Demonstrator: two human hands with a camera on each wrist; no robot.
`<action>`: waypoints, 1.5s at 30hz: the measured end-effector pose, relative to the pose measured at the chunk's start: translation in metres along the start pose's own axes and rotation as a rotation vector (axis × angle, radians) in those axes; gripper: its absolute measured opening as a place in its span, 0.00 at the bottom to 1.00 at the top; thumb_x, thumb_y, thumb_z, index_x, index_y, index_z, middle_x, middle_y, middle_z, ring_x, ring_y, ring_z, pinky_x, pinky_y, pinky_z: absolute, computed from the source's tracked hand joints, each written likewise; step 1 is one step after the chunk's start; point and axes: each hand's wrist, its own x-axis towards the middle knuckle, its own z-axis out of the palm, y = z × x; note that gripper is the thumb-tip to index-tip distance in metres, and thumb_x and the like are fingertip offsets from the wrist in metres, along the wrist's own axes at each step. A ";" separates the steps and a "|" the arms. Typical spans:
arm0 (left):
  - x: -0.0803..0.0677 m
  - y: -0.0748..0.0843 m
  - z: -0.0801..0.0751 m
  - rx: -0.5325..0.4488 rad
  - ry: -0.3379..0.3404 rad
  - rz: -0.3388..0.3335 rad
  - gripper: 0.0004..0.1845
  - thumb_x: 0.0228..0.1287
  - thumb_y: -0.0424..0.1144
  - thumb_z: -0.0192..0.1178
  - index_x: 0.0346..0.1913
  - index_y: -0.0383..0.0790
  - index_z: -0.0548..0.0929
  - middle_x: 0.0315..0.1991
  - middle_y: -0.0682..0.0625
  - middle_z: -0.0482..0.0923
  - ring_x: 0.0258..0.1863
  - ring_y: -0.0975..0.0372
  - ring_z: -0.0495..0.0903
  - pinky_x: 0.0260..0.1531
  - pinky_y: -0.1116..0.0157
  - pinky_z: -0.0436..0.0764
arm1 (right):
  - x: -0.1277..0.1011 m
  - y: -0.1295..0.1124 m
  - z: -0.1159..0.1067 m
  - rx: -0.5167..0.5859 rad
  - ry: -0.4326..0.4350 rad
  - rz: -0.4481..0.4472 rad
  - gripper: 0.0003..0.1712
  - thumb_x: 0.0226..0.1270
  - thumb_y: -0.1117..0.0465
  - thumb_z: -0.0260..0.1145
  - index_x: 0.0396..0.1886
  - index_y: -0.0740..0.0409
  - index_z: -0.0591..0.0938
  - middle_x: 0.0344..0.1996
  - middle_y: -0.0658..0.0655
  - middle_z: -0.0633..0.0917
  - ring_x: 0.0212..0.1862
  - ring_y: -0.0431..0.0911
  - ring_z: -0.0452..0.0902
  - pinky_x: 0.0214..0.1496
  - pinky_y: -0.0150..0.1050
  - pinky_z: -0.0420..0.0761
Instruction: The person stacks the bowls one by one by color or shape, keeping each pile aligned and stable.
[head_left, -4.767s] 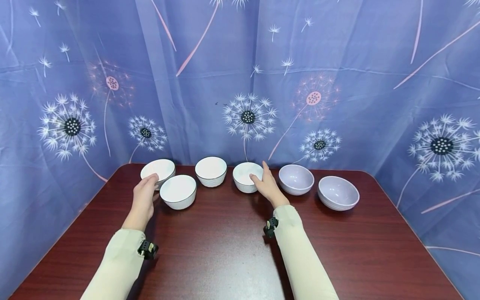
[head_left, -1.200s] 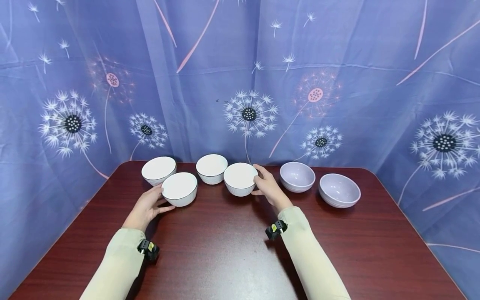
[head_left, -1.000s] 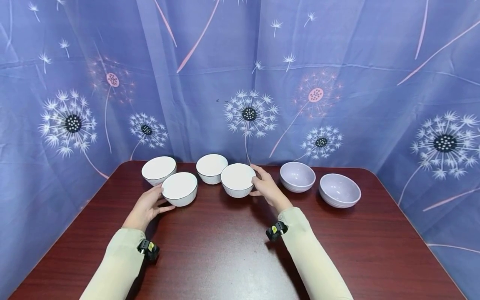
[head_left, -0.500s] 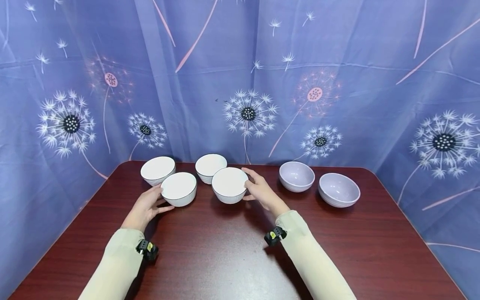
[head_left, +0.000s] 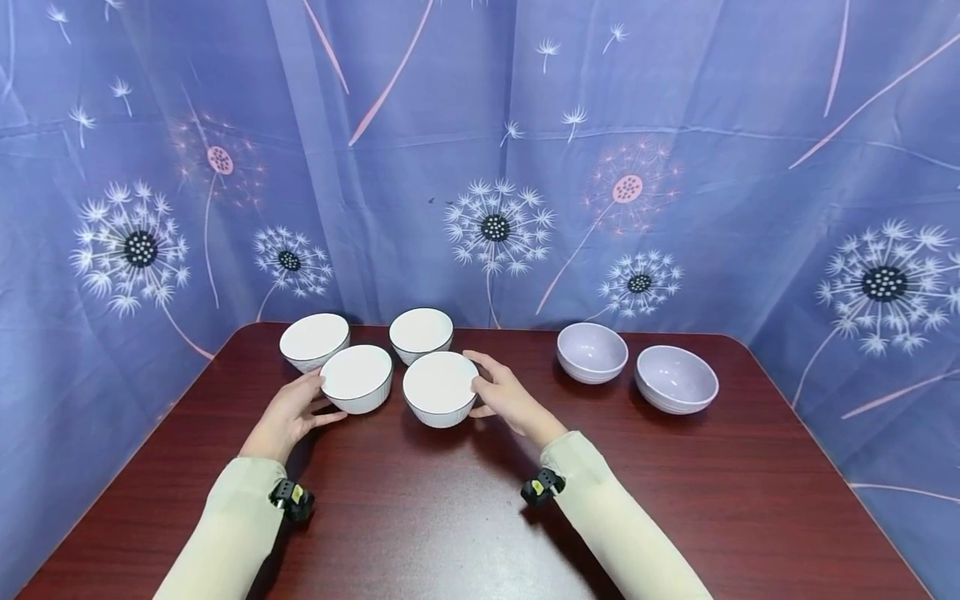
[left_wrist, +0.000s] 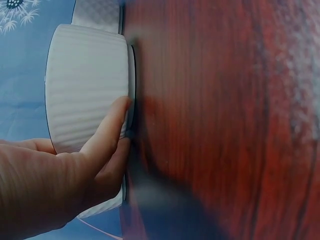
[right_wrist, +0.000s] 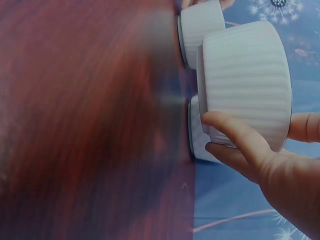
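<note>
My left hand (head_left: 288, 412) holds the side of a white ribbed bowl (head_left: 357, 375) with a dark rim; in the left wrist view, its fingers (left_wrist: 107, 132) reach the bowl's base at the table. In my right hand (head_left: 513, 404) is another white ribbed bowl (head_left: 441, 383), gripped at its right side, upright. The right wrist view shows this bowl (right_wrist: 245, 85) raised off the tabletop, fingers under its base and thumb near the rim. Both held bowls stand side by side with a narrow gap.
Two more white bowls stand behind, one at the back left (head_left: 313, 337) and one at back centre (head_left: 422, 332). To the right are two lavender bowls, one nearer (head_left: 592, 350) and one farther right (head_left: 677, 379). A blue dandelion curtain (head_left: 405, 208) hangs behind the brown table (head_left: 420, 517).
My right hand has taken the white bowl from the back row and carried it left and toward me. My left hand has shifted from the back-left bowl to the one in front.
</note>
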 end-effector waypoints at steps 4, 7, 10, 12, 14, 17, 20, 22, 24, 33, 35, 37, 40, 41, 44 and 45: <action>0.000 0.000 0.000 0.005 -0.003 -0.001 0.27 0.68 0.36 0.34 0.69 0.42 0.46 0.60 0.37 0.51 0.60 0.47 0.54 0.53 0.45 0.65 | 0.000 0.004 0.006 -0.013 -0.005 0.007 0.30 0.61 0.71 0.42 0.65 0.54 0.59 0.63 0.62 0.57 0.51 0.56 0.67 0.41 0.58 0.75; 0.000 0.000 0.000 0.009 -0.004 -0.005 0.27 0.68 0.36 0.35 0.69 0.42 0.47 0.59 0.38 0.52 0.60 0.47 0.54 0.53 0.46 0.66 | -0.002 0.006 0.010 -0.022 -0.014 0.001 0.30 0.60 0.71 0.42 0.65 0.55 0.59 0.62 0.63 0.58 0.50 0.56 0.68 0.41 0.58 0.76; 0.000 0.001 0.000 0.007 -0.006 -0.011 0.27 0.68 0.36 0.35 0.69 0.42 0.47 0.60 0.38 0.52 0.60 0.47 0.55 0.53 0.46 0.66 | -0.003 0.008 0.014 -0.027 -0.017 0.003 0.30 0.60 0.72 0.42 0.64 0.55 0.60 0.61 0.63 0.59 0.49 0.56 0.69 0.40 0.57 0.76; 0.001 0.001 -0.001 0.002 -0.008 -0.014 0.27 0.68 0.35 0.35 0.69 0.42 0.47 0.60 0.38 0.51 0.60 0.47 0.55 0.53 0.46 0.66 | -0.003 0.009 0.016 -0.034 -0.017 0.009 0.30 0.59 0.72 0.42 0.64 0.55 0.60 0.61 0.63 0.60 0.47 0.55 0.70 0.39 0.57 0.77; 0.001 0.001 -0.002 0.001 -0.016 -0.013 0.27 0.67 0.35 0.35 0.69 0.42 0.46 0.61 0.37 0.50 0.60 0.47 0.55 0.53 0.47 0.66 | -0.004 0.009 0.019 -0.036 -0.021 0.003 0.30 0.59 0.72 0.42 0.64 0.56 0.60 0.61 0.63 0.61 0.47 0.56 0.70 0.38 0.56 0.77; 0.001 0.001 -0.002 0.000 -0.023 -0.011 0.28 0.67 0.34 0.36 0.69 0.42 0.45 0.61 0.36 0.49 0.60 0.46 0.54 0.53 0.47 0.66 | -0.004 0.011 0.022 -0.033 -0.025 0.007 0.30 0.59 0.71 0.42 0.64 0.56 0.60 0.61 0.62 0.61 0.47 0.56 0.70 0.37 0.55 0.78; 0.001 0.001 -0.002 -0.005 -0.026 -0.016 0.28 0.67 0.33 0.36 0.69 0.42 0.45 0.62 0.36 0.48 0.61 0.46 0.53 0.53 0.48 0.66 | -0.005 0.012 0.025 -0.034 -0.031 0.015 0.30 0.59 0.71 0.42 0.64 0.56 0.60 0.61 0.62 0.60 0.47 0.56 0.70 0.38 0.55 0.78; 0.001 0.001 -0.002 -0.012 -0.028 -0.017 0.29 0.66 0.32 0.36 0.69 0.42 0.44 0.61 0.36 0.48 0.61 0.46 0.53 0.53 0.48 0.66 | -0.006 0.014 0.027 -0.034 -0.031 0.028 0.30 0.60 0.71 0.42 0.64 0.55 0.60 0.61 0.61 0.60 0.46 0.55 0.71 0.38 0.55 0.78; 0.001 0.002 -0.002 -0.012 -0.026 -0.018 0.29 0.66 0.31 0.37 0.69 0.42 0.45 0.61 0.36 0.48 0.61 0.46 0.52 0.53 0.48 0.66 | -0.006 0.014 0.028 -0.039 -0.034 0.037 0.30 0.60 0.71 0.42 0.64 0.55 0.60 0.61 0.62 0.60 0.46 0.55 0.71 0.38 0.55 0.78; 0.000 0.001 -0.003 -0.009 -0.005 -0.023 0.29 0.65 0.32 0.38 0.69 0.42 0.46 0.60 0.37 0.49 0.61 0.47 0.53 0.54 0.48 0.66 | -0.007 0.016 0.034 -0.048 -0.047 0.047 0.29 0.61 0.71 0.43 0.64 0.56 0.60 0.62 0.60 0.58 0.46 0.54 0.70 0.38 0.55 0.78; 0.000 0.000 -0.003 -0.012 -0.004 -0.026 0.29 0.66 0.32 0.38 0.69 0.43 0.45 0.61 0.37 0.48 0.61 0.47 0.52 0.54 0.48 0.66 | -0.008 0.017 0.035 -0.045 -0.048 0.052 0.29 0.61 0.71 0.43 0.64 0.56 0.60 0.62 0.60 0.59 0.46 0.54 0.70 0.37 0.55 0.78; -0.001 0.000 -0.003 -0.018 -0.004 -0.029 0.29 0.66 0.32 0.38 0.69 0.43 0.45 0.61 0.37 0.48 0.61 0.47 0.52 0.54 0.48 0.65 | -0.008 0.019 0.036 -0.042 -0.049 0.057 0.29 0.60 0.71 0.43 0.64 0.54 0.61 0.61 0.60 0.59 0.46 0.54 0.70 0.37 0.54 0.79; -0.001 0.000 -0.003 -0.022 -0.007 -0.026 0.29 0.66 0.32 0.38 0.69 0.43 0.45 0.60 0.37 0.48 0.61 0.47 0.52 0.54 0.48 0.65 | -0.009 0.020 0.038 -0.039 -0.051 0.052 0.29 0.61 0.71 0.43 0.64 0.55 0.61 0.61 0.60 0.60 0.46 0.54 0.70 0.36 0.54 0.79; -0.001 0.000 -0.003 -0.023 -0.010 -0.024 0.29 0.66 0.32 0.38 0.69 0.42 0.45 0.60 0.37 0.49 0.61 0.47 0.52 0.54 0.48 0.65 | -0.009 0.020 0.038 -0.038 -0.053 0.047 0.29 0.61 0.71 0.43 0.64 0.55 0.60 0.61 0.60 0.59 0.46 0.54 0.70 0.36 0.53 0.79; -0.001 0.000 -0.003 -0.022 -0.016 -0.018 0.30 0.66 0.32 0.38 0.69 0.42 0.45 0.60 0.37 0.50 0.61 0.46 0.52 0.54 0.48 0.65 | -0.010 0.020 0.039 -0.039 -0.054 0.042 0.29 0.61 0.71 0.42 0.64 0.56 0.60 0.62 0.60 0.59 0.46 0.55 0.70 0.36 0.53 0.79; -0.001 0.000 -0.004 -0.021 -0.018 -0.017 0.30 0.65 0.32 0.38 0.69 0.42 0.45 0.59 0.37 0.50 0.61 0.46 0.53 0.54 0.48 0.65 | -0.010 0.020 0.039 -0.038 -0.055 0.042 0.29 0.61 0.71 0.42 0.64 0.56 0.60 0.62 0.60 0.58 0.46 0.54 0.70 0.36 0.53 0.79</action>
